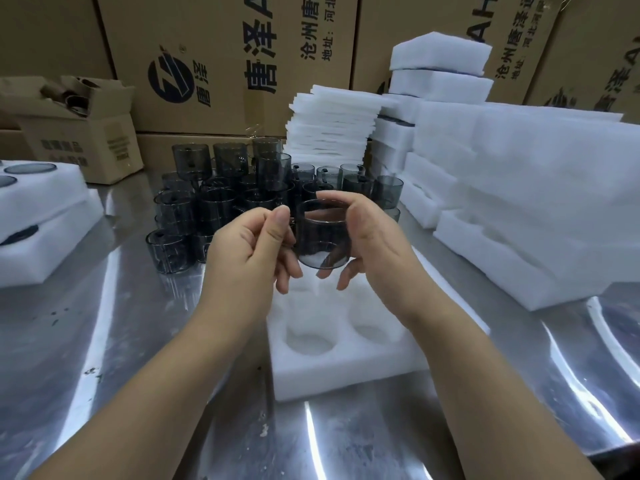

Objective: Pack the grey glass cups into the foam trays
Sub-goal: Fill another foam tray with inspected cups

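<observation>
I hold one grey glass cup upright in the air between both hands, above the far end of a white foam tray. My left hand pinches the cup's left side, at what looks like its handle. My right hand curls round the cup's right side and back. The tray lies on the steel table in front of me, and its two near round pockets hold nothing. Several more grey cups stand stacked in a cluster behind my hands.
Stacks of white foam trays and thin foam sheets fill the right and back. On the left sit foam trays with cups in them. Cardboard boxes line the back, and a small open box stands far left.
</observation>
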